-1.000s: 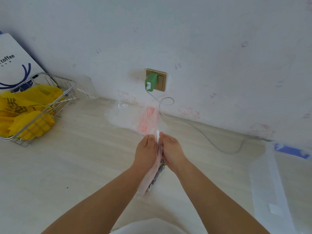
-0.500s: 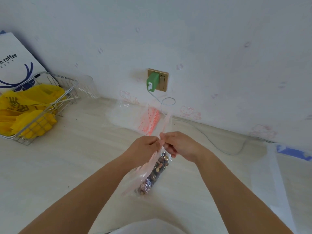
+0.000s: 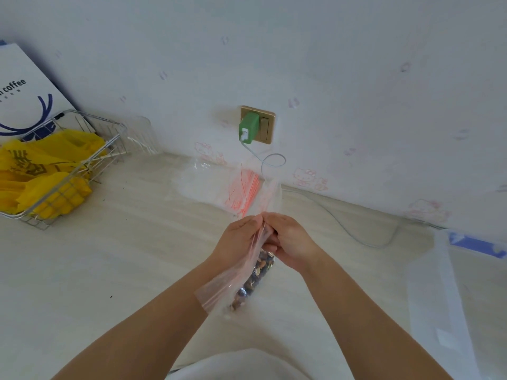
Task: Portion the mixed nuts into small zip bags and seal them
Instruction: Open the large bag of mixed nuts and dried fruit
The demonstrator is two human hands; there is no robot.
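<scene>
Both hands, L [image 3: 238, 237] & R [image 3: 291, 242], pinch nut bag [image 3: 241, 281] (seal prob. open).

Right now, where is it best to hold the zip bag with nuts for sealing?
Probably at the zip strip, pinched from both sides, as the left hand and right hand do: the zip bag hangs edge-on, its nuts low.

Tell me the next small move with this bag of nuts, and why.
Probably slide the pinch along the strip toward the near end. Both hands, left hand and right hand, pinch the zip bag at its top edge, nuts already inside, and the near corner looks unpressed.
</scene>
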